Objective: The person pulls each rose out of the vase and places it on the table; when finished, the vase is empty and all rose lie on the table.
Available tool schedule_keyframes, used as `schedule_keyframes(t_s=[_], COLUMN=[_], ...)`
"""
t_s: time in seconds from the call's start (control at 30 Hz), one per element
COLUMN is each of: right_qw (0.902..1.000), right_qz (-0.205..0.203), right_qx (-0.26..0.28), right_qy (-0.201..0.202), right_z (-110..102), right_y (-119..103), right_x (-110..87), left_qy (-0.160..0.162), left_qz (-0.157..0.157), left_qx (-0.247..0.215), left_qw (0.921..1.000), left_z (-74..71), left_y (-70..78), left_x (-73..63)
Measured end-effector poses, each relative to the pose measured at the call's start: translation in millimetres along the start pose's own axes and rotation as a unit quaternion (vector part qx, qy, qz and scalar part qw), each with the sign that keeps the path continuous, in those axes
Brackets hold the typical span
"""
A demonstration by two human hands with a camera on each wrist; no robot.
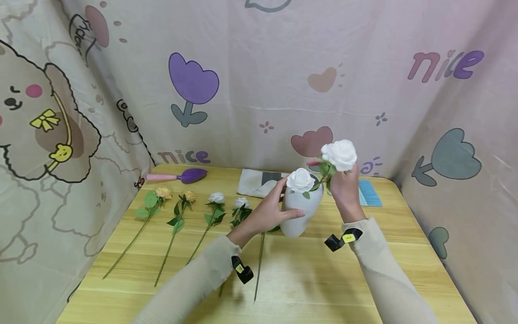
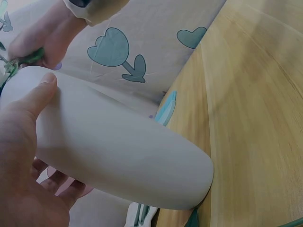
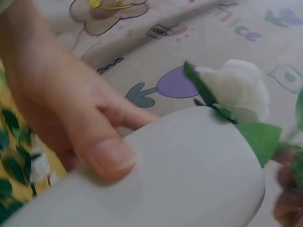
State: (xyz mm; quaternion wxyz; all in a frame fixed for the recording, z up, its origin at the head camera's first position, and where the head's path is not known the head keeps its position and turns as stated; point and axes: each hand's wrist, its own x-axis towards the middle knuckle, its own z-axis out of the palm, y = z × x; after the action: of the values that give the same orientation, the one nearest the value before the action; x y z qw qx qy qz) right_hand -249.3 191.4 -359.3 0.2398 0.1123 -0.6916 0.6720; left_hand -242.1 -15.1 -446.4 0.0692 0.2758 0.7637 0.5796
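A white vase (image 1: 301, 211) stands on the table, leaning a little to the right in the head view. My left hand (image 1: 269, 209) grips its side, thumb across the front and fingers behind, as the left wrist view also shows. One white rose (image 1: 300, 180) sits in the vase's mouth with its bloom at the rim. My right hand (image 1: 345, 191) holds a second white rose (image 1: 340, 155) by the stem, just below the bloom, beside the rim. That stem slants toward the vase opening; its lower end is hidden.
Left on the wooden table (image 1: 307, 279) lie two yellow roses (image 1: 163, 193) and white roses (image 1: 216, 197) with long stems. Behind them are a purple trowel (image 1: 193, 175) and a grey-white cloth (image 1: 252, 182). A light-blue comb-like piece (image 1: 370, 193) lies behind my right hand. Printed curtains (image 1: 251, 85) enclose the table.
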Motion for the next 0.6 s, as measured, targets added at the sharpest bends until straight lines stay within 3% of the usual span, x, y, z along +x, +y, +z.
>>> schedule_keyframes(t_s=[0.07,0.17,0.4,0.6], right_qw=[0.9978,0.9903,0.9755,0.9687], right_qz=[0.058,0.11,0.147,0.143], right_qx=[0.014,0.039,0.094,0.116], right_qy=[-0.026,-0.075,-0.133,-0.167], right_z=[-3.7,-11.0,-20.8,-21.7], right_y=[1.0,1.1,-3.7,-8.0], right_x=[-1.1,-0.6,4.4,3.5], left_qy=[-0.002,-0.004,-0.004,-0.005], left_qz=[-0.003,-0.012,-0.009,0.004], left_qx=[-0.001,0.001,-0.003,-0.003], left_qw=[1.0,0.9999,1.0,1.0], left_z=[0.1,0.3,0.1,0.1], left_y=[-0.1,-0.1,-1.4,-3.4], left_x=[0.0,-0.3,0.8,1.1])
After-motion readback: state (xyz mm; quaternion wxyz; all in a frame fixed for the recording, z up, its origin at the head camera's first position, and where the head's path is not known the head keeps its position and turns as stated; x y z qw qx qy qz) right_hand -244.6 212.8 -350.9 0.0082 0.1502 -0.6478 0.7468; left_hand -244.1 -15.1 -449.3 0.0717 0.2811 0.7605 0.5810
